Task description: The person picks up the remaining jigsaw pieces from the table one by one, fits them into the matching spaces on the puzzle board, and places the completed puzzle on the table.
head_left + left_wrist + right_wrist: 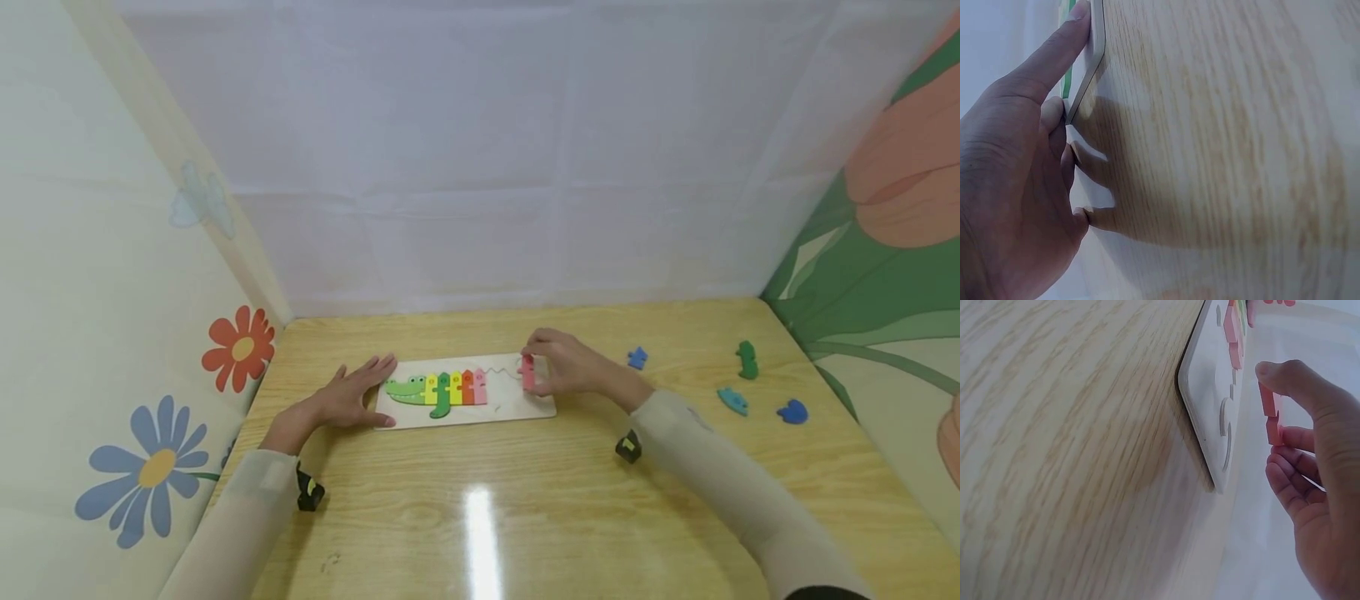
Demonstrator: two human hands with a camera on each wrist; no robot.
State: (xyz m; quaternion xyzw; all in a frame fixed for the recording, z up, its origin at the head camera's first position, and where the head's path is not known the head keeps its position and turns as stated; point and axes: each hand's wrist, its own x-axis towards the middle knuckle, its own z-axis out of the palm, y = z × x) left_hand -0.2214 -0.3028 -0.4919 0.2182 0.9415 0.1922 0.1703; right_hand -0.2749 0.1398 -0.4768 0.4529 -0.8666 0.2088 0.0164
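A pale wooden puzzle board (pixel 517 407) lies on the table, with a green crocodile head (pixel 405 390) at its left end. Yellow, green, orange and pink body pieces follow in a row, up to a pink piece (pixel 480 387) near the middle. My left hand (pixel 347 398) spreads over the board's left end, its straight thumb and fingers at the corners. Between thumb and fingers, my right hand (pixel 566 365) pinches a reddish-pink puzzle piece (pixel 1270 415). The right wrist view shows this piece held up off the board's surface, over the vacant right part of the recess.
To the right on the table lie a small blue piece (pixel 637 358), a dark green piece (pixel 747 360), a teal piece (pixel 732 400) and a rounded blue piece (pixel 792 412). White cloth (pixel 480 208) hangs behind the table, and flowered cloth (pixel 157 467) flanks it.
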